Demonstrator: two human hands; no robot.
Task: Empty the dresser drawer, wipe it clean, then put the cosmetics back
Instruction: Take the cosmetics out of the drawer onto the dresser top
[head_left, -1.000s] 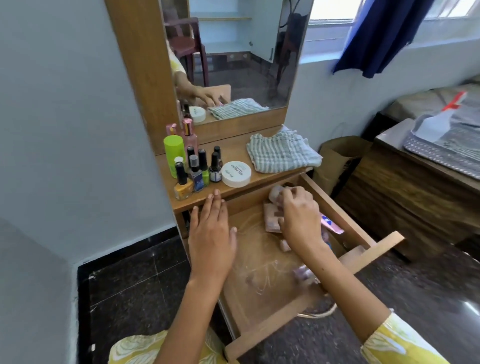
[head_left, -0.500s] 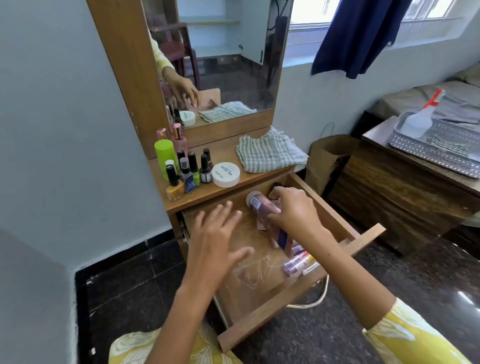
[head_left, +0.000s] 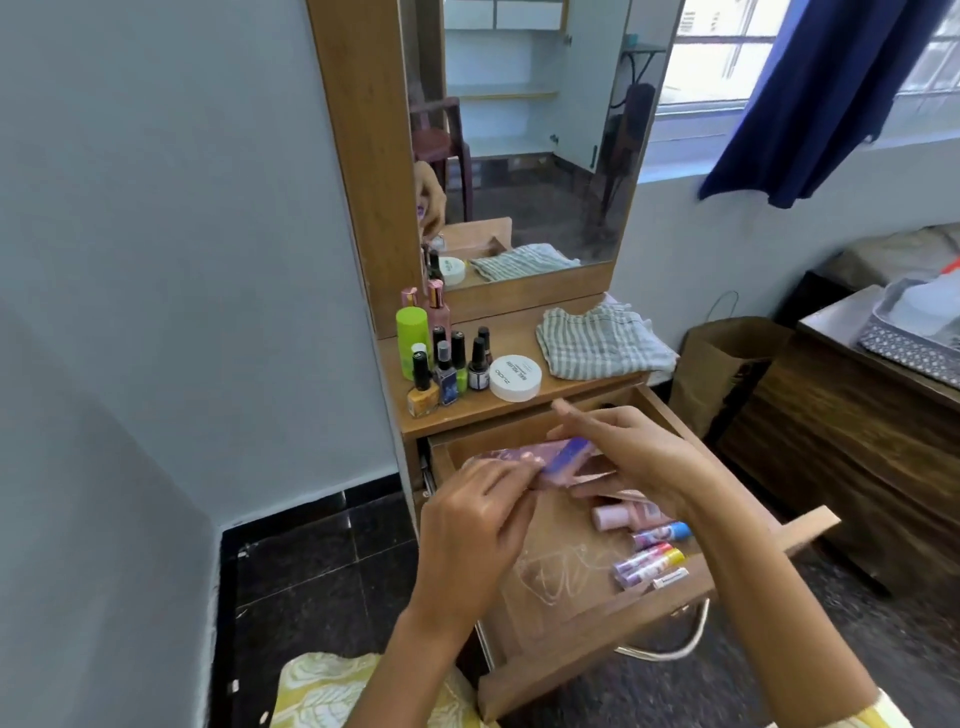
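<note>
The wooden drawer (head_left: 587, 652) of the dresser stands pulled out. Above its back part both my hands hold a blurred pink and purple bottle (head_left: 558, 457) lying sideways. My left hand (head_left: 475, 530) grips its left end with curled fingers. My right hand (head_left: 641, 457) pinches the right end between thumb and fingers. At the drawer's right side lie a pink bottle (head_left: 626, 515), several small lip balm tubes (head_left: 650, 564) and a white tube (head_left: 670, 578). The drawer floor shows pale scuff marks.
On the dresser top stand several nail polish bottles (head_left: 448, 370), a green bottle (head_left: 413, 335), a white round jar (head_left: 515, 378) and a folded striped cloth (head_left: 602, 340). A mirror (head_left: 519, 145) rises behind. A paper bag (head_left: 727, 364) and a wooden cabinet (head_left: 857, 457) stand to the right.
My right hand has lifted the bottle out of the drawer and my left hand has come up and taken hold of its other end. The view has tilted upward.
</note>
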